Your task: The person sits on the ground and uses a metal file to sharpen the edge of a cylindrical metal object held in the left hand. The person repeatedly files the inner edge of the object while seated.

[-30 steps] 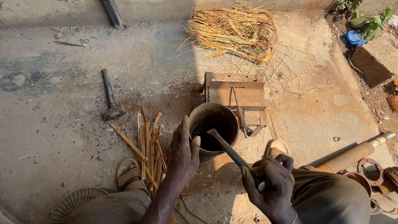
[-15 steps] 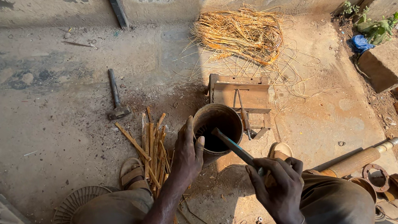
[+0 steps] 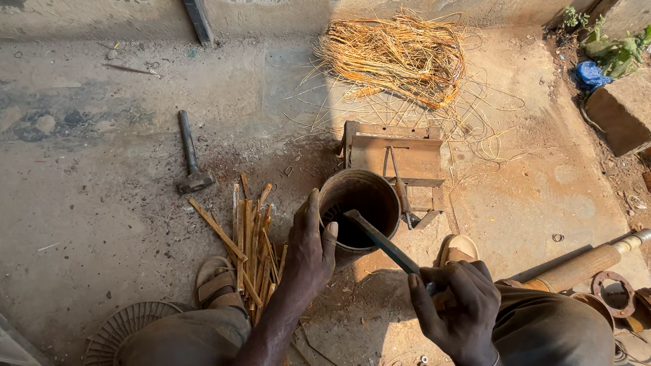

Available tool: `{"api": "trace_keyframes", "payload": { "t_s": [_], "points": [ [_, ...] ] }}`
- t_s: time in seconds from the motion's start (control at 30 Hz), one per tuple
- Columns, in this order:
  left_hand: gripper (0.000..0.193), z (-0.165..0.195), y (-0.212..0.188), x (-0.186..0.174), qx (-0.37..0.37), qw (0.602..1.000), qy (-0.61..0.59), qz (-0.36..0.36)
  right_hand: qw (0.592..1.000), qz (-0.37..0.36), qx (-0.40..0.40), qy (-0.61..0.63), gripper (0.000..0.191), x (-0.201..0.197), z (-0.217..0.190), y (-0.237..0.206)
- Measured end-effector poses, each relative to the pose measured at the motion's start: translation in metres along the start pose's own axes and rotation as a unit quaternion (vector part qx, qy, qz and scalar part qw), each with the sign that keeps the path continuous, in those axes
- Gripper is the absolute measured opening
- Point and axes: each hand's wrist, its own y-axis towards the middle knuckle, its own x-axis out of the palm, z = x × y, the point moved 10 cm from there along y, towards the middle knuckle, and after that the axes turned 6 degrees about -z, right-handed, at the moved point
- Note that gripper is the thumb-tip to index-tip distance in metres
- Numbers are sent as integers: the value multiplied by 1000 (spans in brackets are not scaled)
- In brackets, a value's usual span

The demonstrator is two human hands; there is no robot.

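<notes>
- The left hand (image 3: 310, 249) is partly spread and cupped over the near left rim of the pot (image 3: 359, 209); the thumb points up along the rim and the fingertips curl against the pot's side, so the hand grips the pot itself.
- The left forearm runs up from the lower middle of the view, slanting right toward the pot, with the wrist nearly straight.
- The pot is a dark, round metal one, open at the top, standing upright on the concrete floor (image 3: 54, 200) near the middle, just in front of a small rusty metal frame (image 3: 405, 157) that it seems to touch.
- The right hand (image 3: 458, 307) is clenched in a fist round the lower end of a rod (image 3: 382, 240), knuckles facing up, fingers folded tight over it.
- The rod is a dark metal bar that slants up and left from the fist, and its tip sits inside the pot's mouth, near the right of the rim.
- The right wrist is bent over the right knee, close to the near edge of the view.
- Left of the pot lies a bundle of wood sticks (image 3: 254, 241), just beside the left hand, and a hammer (image 3: 190, 154) lies farther off on the floor.
- Toward the far wall lies a heap of straw (image 3: 393, 59).
- Right of the right hand a pipe (image 3: 584, 263) lies on the floor.
</notes>
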Motion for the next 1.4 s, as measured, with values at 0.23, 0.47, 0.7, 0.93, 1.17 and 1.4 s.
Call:
{"api": "trace_keyframes", "payload": {
  "t_s": [0.23, 0.47, 0.7, 0.93, 1.17, 1.4],
  "points": [
    [67, 0, 0, -1, 4, 1000, -14, 1, 999, -29, 13, -10, 13, 6, 1, 0],
    [67, 1, -2, 0, 1, 1000, -23, 2, 997, -58, 50, 20, 10, 15, 4, -2],
    [67, 1, -2, -1, -1, 1000, -5, 0, 992, -96, 77, 28, 12, 33, 8, -6],
    [67, 3, -3, -2, -8, 1000, 3, -6, 996, -34, 63, 50, 12, 18, 12, -2],
    [68, 7, 0, -4, -1, 1000, 2, 5, 996, -25, 75, 51, 16, 12, 8, 1],
    [67, 10, -1, -7, 11, 1000, -6, 11, 998, 14, 50, 46, 17, -2, 0, 8]
  ]
}}
